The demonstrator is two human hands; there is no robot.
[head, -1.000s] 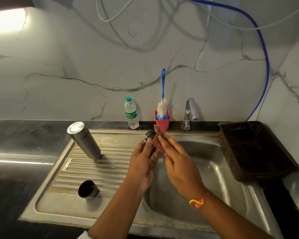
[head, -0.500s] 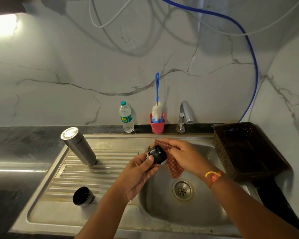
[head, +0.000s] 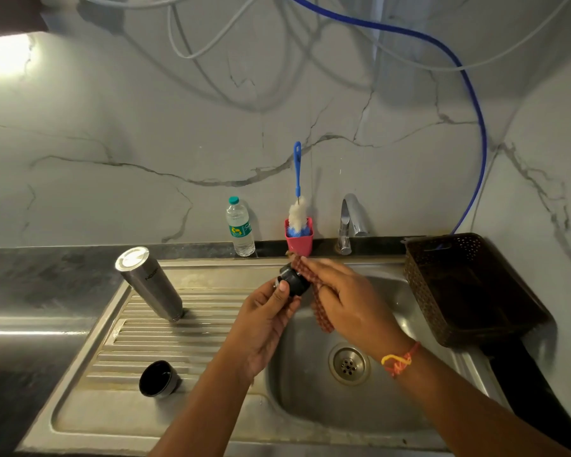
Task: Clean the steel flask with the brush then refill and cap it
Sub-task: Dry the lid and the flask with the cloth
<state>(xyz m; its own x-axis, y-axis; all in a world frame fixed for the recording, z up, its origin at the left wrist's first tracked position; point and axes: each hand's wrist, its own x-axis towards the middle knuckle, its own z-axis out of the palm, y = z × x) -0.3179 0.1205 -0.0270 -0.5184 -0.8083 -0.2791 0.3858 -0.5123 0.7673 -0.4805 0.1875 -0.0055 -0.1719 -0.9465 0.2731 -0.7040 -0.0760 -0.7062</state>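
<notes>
A black cup [head: 159, 379] sits on the drainboard [head: 185, 338]. Over the sink [head: 310, 407], the left hand [head: 261, 321] grips a black cap [head: 294, 282]; the right hand [head: 353, 301] pinches a cloth [head: 321, 316] against it. Beyond, the flask [head: 149, 283] stands upended on the drainboard; the brush [head: 298, 211] stands farthest.

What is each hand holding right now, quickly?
Left hand: closed, gripping the black stopper.
Right hand: closed, holding the checked cloth against the stopper.
</notes>
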